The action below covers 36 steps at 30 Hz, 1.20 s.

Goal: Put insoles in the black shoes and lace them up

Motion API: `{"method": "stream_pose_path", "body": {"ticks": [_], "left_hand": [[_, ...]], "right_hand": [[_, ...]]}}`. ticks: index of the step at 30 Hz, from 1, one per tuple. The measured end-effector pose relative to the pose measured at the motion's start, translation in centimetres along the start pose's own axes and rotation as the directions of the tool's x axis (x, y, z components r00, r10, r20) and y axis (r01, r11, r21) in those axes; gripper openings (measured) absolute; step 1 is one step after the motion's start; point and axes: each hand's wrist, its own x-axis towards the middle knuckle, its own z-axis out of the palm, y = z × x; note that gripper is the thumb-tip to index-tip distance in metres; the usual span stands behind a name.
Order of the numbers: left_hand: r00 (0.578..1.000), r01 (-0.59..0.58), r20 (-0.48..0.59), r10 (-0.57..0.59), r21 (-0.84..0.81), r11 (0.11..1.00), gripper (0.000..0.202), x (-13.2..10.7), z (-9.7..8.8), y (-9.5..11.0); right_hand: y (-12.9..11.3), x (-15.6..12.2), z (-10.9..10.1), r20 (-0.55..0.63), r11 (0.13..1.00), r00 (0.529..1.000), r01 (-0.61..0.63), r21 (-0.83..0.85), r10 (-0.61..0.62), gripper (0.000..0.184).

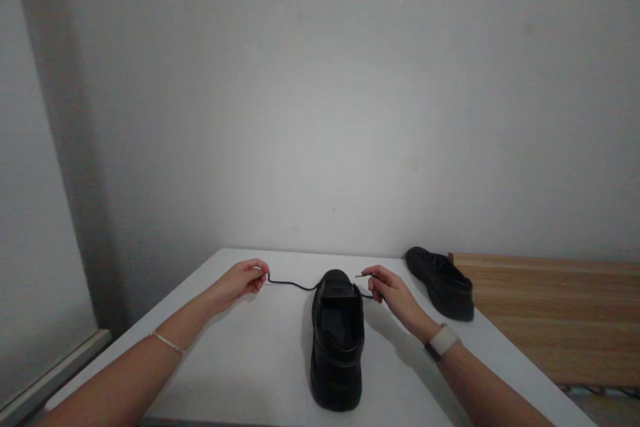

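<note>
A black shoe stands upright on the white table, its heel toward me and its toe toward the wall. My left hand, left of the shoe, pinches one end of a black shoelace that runs across to the front of the shoe. On the other side my right hand is closed on the lace's other end, whose tip pokes out past the fingers toward the shoe. The shoe's tongue and collar hide most of the eyelets from this angle.
A second black shoe rests at the table's right edge, near the wall. The white table meets a grey wall at the back. Right of the table is a wooden slatted surface; a pale ledge lies at lower left.
</note>
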Motion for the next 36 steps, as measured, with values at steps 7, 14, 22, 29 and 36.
{"method": "stream_pose_path", "body": {"ticks": [7,14,22,29,36], "left_hand": [[0.99,-0.135,-0.056,0.129,-0.118,0.984,0.032,2.1,3.2,1.1],[0.916,-0.343,-0.058,0.396,0.397,0.851,0.032,2.8,5.1,1.4],[0.978,-0.203,0.085,0.193,0.134,0.97,0.026,2.8,7.5,0.1],[0.953,-0.301,0.138,0.268,0.365,0.881,0.02,1.5,7.7,-0.9],[0.936,-0.348,0.114,0.332,0.43,0.833,0.018,1.5,8.2,-0.4]], "right_hand": [[0.6,1.3,0.7,0.031,0.985,0.99,-0.139,0.098,0.136,0.036],[1.0,2.8,0.4,0.115,0.915,0.981,-0.188,0.358,0.156,0.032],[1.9,2.7,0.1,0.173,0.927,0.969,-0.223,0.302,0.177,0.029],[2.4,1.6,0.5,0.083,0.933,0.963,-0.27,0.238,0.257,0.02],[2.1,0.7,1.2,0.035,0.936,0.961,-0.275,0.218,0.274,0.009]]}}
